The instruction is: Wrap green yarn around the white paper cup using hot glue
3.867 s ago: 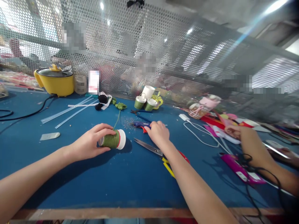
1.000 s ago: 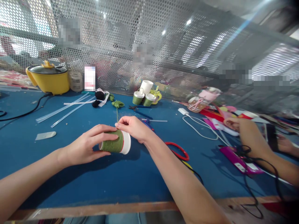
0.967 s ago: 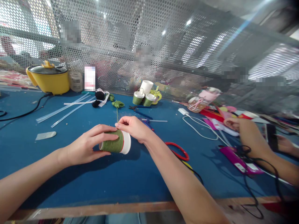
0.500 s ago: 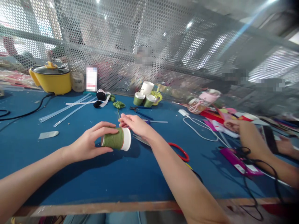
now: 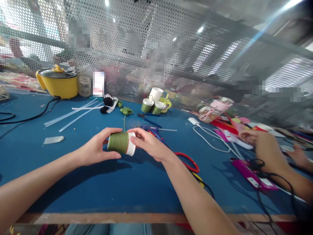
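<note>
A paper cup (image 5: 131,148) wound with green yarn (image 5: 118,143) lies sideways between my two hands, lifted above the blue table. My left hand (image 5: 97,147) is closed around its base end, thumb below and fingers on top. At the white rim end, my right hand (image 5: 146,142) grips the cup with thumb and fingers. A strand runs from the wound part back to a small hank of green yarn (image 5: 126,111). Partly hidden behind my right hand is a blue tool (image 5: 156,132) resembling a glue gun.
Small yarn-wrapped cups (image 5: 147,105), pliers (image 5: 149,114) and a red handle loop (image 5: 189,162) lie beyond and to the right. Clear sticks (image 5: 70,112), a yellow pot (image 5: 60,85) and a jar (image 5: 84,86) are at left. Another person's arm (image 5: 271,153) reaches in near a purple power strip (image 5: 254,173).
My right hand has left the yarn strand behind the cup and come down onto the white rim. The cup has turned slightly in my left hand. The view has shifted a little.
</note>
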`<action>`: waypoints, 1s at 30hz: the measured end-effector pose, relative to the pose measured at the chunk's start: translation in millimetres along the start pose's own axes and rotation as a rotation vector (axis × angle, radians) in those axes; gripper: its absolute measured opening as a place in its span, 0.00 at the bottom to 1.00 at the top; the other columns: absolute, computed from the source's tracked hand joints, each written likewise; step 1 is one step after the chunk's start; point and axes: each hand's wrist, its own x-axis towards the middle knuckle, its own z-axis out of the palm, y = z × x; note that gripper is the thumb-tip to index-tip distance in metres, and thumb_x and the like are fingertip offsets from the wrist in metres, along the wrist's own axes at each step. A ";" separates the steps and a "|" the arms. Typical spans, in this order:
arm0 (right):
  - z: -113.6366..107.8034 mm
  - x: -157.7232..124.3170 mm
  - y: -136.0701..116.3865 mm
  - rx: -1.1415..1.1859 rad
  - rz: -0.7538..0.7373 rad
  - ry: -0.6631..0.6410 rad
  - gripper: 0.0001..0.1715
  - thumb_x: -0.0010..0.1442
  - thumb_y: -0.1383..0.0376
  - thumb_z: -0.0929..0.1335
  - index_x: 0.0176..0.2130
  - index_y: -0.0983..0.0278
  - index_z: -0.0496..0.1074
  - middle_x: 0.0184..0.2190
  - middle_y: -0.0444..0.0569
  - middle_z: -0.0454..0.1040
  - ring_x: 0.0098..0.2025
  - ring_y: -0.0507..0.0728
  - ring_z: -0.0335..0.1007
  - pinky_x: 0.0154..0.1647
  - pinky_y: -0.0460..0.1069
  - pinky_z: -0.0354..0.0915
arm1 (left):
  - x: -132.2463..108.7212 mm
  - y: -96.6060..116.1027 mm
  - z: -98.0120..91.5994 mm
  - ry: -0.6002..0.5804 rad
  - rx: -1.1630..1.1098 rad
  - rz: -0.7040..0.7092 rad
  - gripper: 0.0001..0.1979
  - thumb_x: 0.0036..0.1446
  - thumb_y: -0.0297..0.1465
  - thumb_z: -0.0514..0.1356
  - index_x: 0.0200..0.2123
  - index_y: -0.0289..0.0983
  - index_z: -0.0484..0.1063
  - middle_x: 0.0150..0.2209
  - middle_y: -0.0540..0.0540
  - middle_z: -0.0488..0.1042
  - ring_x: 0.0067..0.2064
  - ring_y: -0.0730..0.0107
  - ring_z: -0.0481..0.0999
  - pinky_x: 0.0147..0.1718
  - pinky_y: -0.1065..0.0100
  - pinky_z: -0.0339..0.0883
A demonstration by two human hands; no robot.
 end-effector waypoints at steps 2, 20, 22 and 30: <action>1.5 -1.5 4.5 -0.033 -0.062 -0.021 0.26 0.50 0.53 0.70 0.45 0.63 0.64 0.41 0.50 0.70 0.42 0.55 0.68 0.42 0.50 0.64 | 0.2 1.0 0.5 -0.047 -0.085 -0.094 0.28 0.52 0.35 0.61 0.54 0.38 0.57 0.47 0.41 0.68 0.43 0.62 0.73 0.40 0.60 0.71; 12.2 15.0 4.6 -0.015 -0.115 0.183 0.15 0.48 0.55 0.70 0.25 0.64 0.66 0.21 0.39 0.64 0.24 0.48 0.57 0.28 0.46 0.56 | -3.5 9.1 4.0 -0.146 0.199 -0.091 0.27 0.54 0.40 0.58 0.53 0.37 0.53 0.41 0.43 0.71 0.36 0.64 0.73 0.34 0.63 0.69; 11.7 20.3 -2.4 -0.020 -0.144 0.169 0.16 0.47 0.55 0.70 0.24 0.64 0.66 0.20 0.38 0.63 0.23 0.48 0.56 0.26 0.46 0.54 | -3.6 9.2 3.7 -0.163 0.205 -0.136 0.26 0.55 0.42 0.57 0.52 0.36 0.53 0.38 0.44 0.72 0.33 0.65 0.72 0.31 0.64 0.68; 21.4 53.8 -23.5 -0.067 -0.167 0.099 0.12 0.49 0.60 0.70 0.24 0.65 0.66 0.17 0.37 0.63 0.20 0.47 0.56 0.23 0.45 0.55 | -5.1 8.0 5.0 -0.107 0.203 -0.210 0.24 0.53 0.45 0.56 0.45 0.37 0.53 0.27 0.50 0.69 0.24 0.68 0.69 0.21 0.69 0.63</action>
